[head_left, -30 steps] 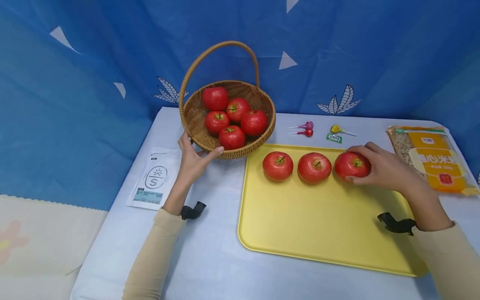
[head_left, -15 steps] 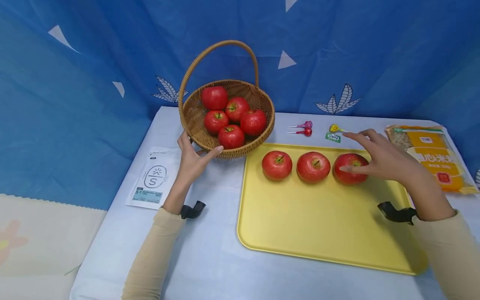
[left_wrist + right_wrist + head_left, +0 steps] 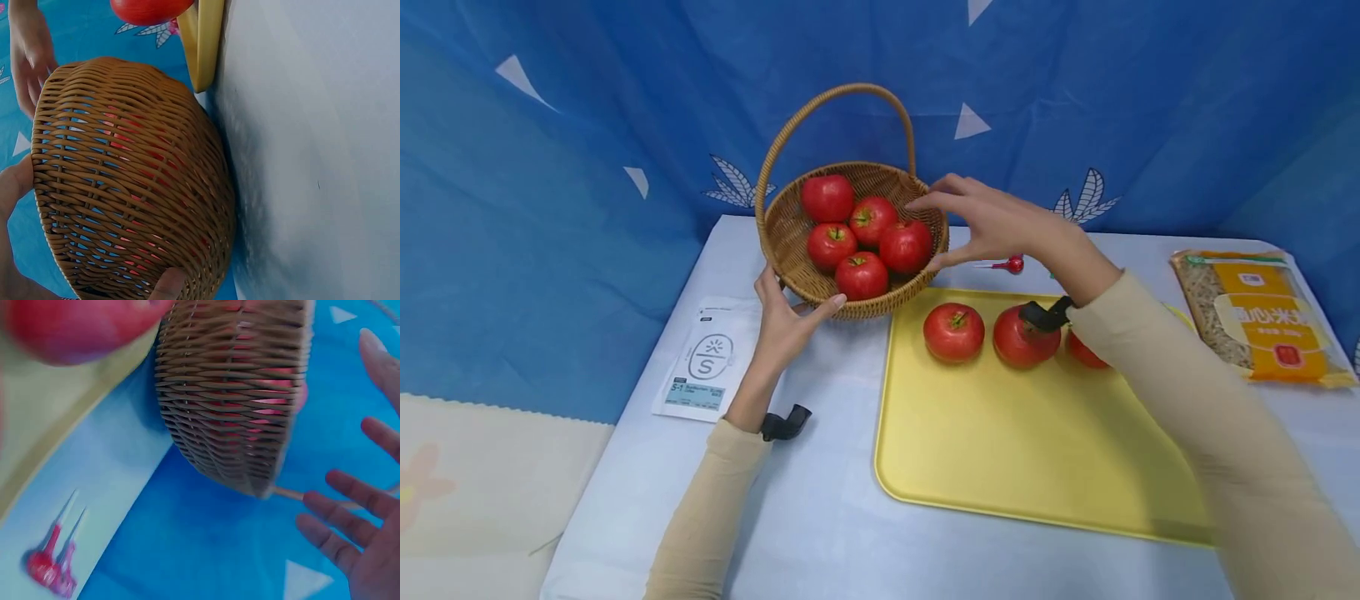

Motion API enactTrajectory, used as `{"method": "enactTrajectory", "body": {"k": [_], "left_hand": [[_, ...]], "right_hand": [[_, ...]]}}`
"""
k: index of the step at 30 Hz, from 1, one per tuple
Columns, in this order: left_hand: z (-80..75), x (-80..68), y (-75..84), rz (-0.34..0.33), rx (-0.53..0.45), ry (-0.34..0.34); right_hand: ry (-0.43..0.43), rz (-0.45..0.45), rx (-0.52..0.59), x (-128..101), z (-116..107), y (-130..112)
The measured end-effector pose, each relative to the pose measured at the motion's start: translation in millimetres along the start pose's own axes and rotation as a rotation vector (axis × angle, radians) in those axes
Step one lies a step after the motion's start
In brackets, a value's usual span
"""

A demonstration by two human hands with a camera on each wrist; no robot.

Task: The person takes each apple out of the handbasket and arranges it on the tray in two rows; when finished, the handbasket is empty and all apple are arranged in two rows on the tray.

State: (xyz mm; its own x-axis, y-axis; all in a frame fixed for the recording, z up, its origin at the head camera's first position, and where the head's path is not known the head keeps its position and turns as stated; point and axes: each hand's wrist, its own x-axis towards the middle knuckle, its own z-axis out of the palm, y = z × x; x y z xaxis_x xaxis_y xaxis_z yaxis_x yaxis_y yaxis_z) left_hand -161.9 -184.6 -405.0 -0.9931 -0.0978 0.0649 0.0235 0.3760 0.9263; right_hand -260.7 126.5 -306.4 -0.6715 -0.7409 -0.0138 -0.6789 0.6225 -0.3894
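Observation:
My left hand (image 3: 786,325) grips the near left side of a wicker basket (image 3: 891,298), its thumb at the rim and its fingers under the side. Several red apples (image 3: 831,246) lie inside the basket, whose tall handle arches over them. At the basket's right rim, my right hand (image 3: 992,221) has its fingers spread and nothing in them. In the right wrist view its loose fingers (image 3: 340,519) show apart from the weave. Three more apples stand in a row on the yellow tray (image 3: 1000,450): a left one (image 3: 953,332), a middle one (image 3: 1018,343) and a right one (image 3: 1082,352), partly behind the sleeve.
A red lollipop (image 3: 1013,264) lies behind the tray; a pink lollipop (image 3: 65,575) beside it shows in the right wrist view. At the right is an orange-and-clear food bag (image 3: 1262,317). A white pouch (image 3: 707,358) lies left of the basket. Blue cloth (image 3: 1075,100) hangs behind.
My right hand has let go of the right-hand apple on the tray, lifted off it and moved left to the basket's right rim. My left hand and the basket have stayed put.

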Motion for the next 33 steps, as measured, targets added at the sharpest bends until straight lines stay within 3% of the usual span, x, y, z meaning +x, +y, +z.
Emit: {"method": "enactTrajectory", "body": {"k": [4,8,19,23,27,33], "left_hand": [[1.4,1.1,1.3,-0.004,-0.011,-0.003],[4.1,1.3,2.2,-0.005,-0.012,-0.007],[7.7,1.8,5.8,0.022,-0.009,-0.009],[6.4,2.0,4.8,0.021,-0.005,-0.010],[3.4,0.2,3.3,0.008,-0.003,-0.005],[-1.7,-1.3,0.7,0.006,0.003,0.002]], "right_hand": [[-0.099,0.033,-0.015,39,5,6],[-0.172,0.052,-0.033,60,13,14],[-0.349,0.132,-0.133,79,24,12],[-0.282,0.092,-0.097,78,23,11],[-0.108,0.034,-0.008,69,17,6],[0.146,-0.008,-0.016,23,-9,-14]]}}
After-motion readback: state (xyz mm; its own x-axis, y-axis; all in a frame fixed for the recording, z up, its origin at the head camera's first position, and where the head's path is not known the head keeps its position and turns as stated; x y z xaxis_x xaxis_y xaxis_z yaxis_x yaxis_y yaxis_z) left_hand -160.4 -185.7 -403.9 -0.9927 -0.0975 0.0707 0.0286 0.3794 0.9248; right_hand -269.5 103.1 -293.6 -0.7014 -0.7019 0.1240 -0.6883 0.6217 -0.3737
